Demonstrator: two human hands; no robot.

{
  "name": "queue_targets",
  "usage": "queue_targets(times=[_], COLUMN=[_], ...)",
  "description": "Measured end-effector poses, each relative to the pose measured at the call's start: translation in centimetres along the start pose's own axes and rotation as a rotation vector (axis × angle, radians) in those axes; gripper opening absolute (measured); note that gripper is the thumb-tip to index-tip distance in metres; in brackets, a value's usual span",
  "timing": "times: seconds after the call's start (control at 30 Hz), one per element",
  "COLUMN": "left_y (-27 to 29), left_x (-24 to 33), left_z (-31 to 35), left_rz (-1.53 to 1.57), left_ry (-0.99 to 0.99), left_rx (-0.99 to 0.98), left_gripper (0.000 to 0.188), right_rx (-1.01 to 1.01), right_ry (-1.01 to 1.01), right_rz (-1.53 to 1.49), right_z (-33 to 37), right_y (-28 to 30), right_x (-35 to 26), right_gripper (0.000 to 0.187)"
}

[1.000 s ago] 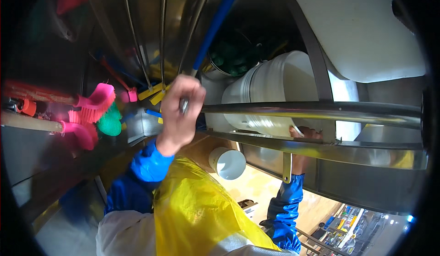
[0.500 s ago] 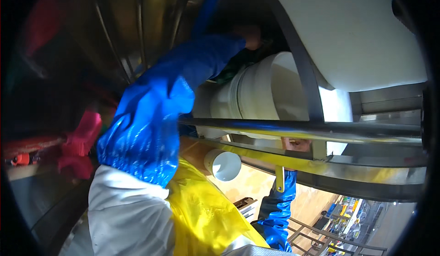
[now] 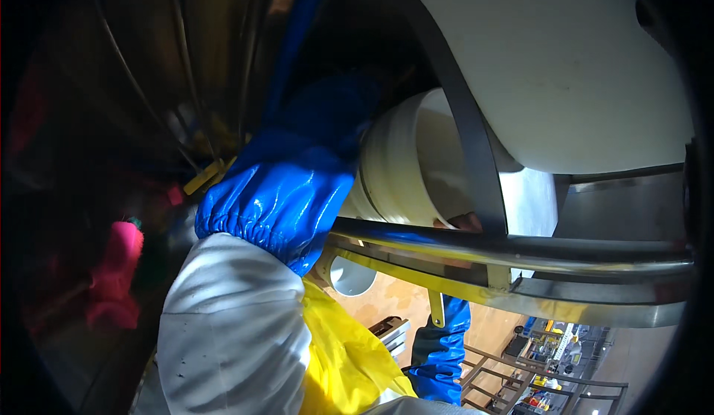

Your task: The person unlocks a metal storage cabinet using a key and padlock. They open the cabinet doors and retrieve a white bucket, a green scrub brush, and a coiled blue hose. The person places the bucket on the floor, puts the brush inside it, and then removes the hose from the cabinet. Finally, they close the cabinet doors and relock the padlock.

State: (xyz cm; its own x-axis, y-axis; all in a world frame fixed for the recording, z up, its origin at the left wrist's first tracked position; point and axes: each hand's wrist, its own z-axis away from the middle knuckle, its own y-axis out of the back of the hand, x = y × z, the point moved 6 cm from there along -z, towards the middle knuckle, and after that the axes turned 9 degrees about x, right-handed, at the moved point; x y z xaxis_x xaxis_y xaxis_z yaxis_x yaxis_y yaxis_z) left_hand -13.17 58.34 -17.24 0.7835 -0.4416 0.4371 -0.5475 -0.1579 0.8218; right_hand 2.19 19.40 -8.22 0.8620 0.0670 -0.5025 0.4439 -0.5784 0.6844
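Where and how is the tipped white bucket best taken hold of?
Probably by the lower rim, coming from the open right side and pinching the wall: the white bucket lies tipped, mouth facing right, its thin edge exposed just above the metal rail, where the right hand shows.

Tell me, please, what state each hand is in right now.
Left hand: lost in deep shadow beyond its blue sleeve; cannot be told.
Right hand: closed on the rim of the white bucket.

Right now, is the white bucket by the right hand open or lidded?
Open: no lid covers the white bucket, and its inner wall shows.
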Motion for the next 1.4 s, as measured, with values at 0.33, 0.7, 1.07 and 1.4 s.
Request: queue_targets(times=[0.33,0.7,1.07,1.4], left_y=[3.6,22.3,32.6,37.5], left_x=[-2.1,-5.7,-7.0,-2.5], left_z=[-1.0,15.3,29.6,40.3], left_rz=[0.020,0.705,0.732,0.805], left_ry=[-0.162,-0.109,0.495,0.540], left_rx=[0.144,0.481,0.504,0.463], left_gripper=[0.035,0.031,0.034,0.023], right_rx=[-0.031,-0.135,0.302,-0.062], right_ry=[0.014,-0.050,-0.261,0.716], right_rz=[-0.018,-0.015,-0.944,-0.771], right_z=[-0.6,0.2,4.3,14.0], right_y=[-0.3,-0.5,1.7,6.1], right_x=[-0.5,0.8,10.6,-14.9], right_gripper=[0.044,0.047,0.047,0.050])
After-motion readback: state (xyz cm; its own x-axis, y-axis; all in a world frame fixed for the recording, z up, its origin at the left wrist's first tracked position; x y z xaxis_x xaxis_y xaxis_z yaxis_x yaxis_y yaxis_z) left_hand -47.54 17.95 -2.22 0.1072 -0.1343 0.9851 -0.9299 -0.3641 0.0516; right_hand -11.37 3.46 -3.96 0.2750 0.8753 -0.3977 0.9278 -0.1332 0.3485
